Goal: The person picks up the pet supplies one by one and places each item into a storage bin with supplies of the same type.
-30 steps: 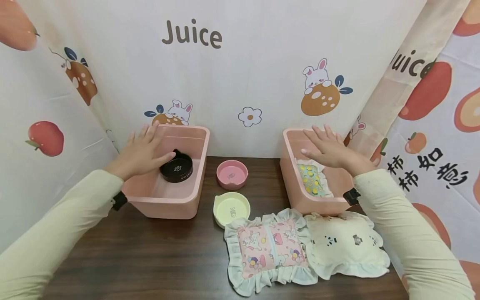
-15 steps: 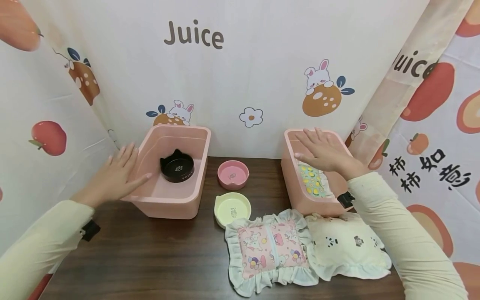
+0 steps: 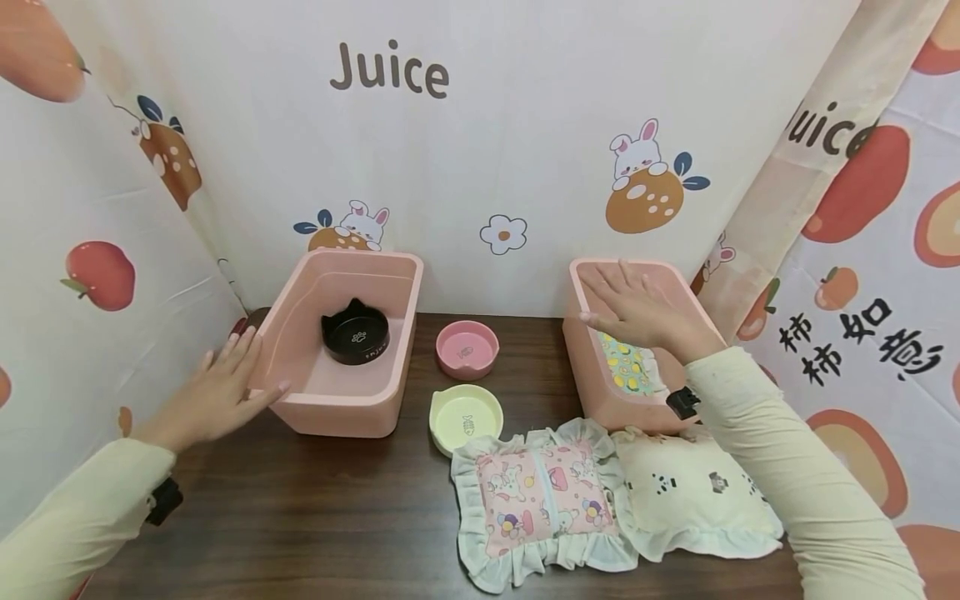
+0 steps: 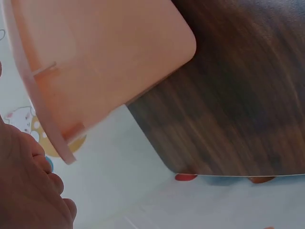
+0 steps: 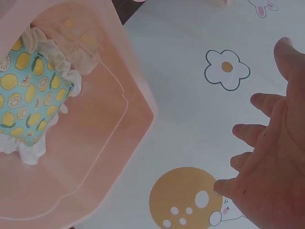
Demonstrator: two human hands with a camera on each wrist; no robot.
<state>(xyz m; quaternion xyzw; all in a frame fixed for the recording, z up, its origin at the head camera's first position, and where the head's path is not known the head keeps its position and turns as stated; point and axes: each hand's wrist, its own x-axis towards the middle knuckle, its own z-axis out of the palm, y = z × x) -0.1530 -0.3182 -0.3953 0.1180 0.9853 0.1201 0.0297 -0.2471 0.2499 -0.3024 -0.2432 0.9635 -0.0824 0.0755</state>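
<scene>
My left hand (image 3: 213,393), fingers spread and straight, hovers by the near left edge of the left pink bin (image 3: 337,400); it holds nothing. A black cat-eared bowl (image 3: 356,333) lies inside that bin. Over the right pink bin (image 3: 588,375) hangs my right hand (image 3: 633,308), also spread and holding nothing. Inside this bin is a small ruffled pillow with a lemon print (image 5: 31,90), partly hidden by the hand in the head view. In the left wrist view, the left hand (image 4: 31,186) appears apart from the bin's rim (image 4: 47,121).
Between the bins stand a pink bowl (image 3: 467,350) and a pale yellow bowl (image 3: 466,419) on the dark wooden table (image 3: 315,517). A pink ruffled pillow (image 3: 543,492) and a cream ruffled pillow (image 3: 693,492) lie in front. Printed cloth (image 3: 480,150) encloses the back and sides.
My left hand has moved left and down from above the left bin, uncovering the black bowl. My right hand has shifted slightly left. Bowls, bins and pillows stay in place.
</scene>
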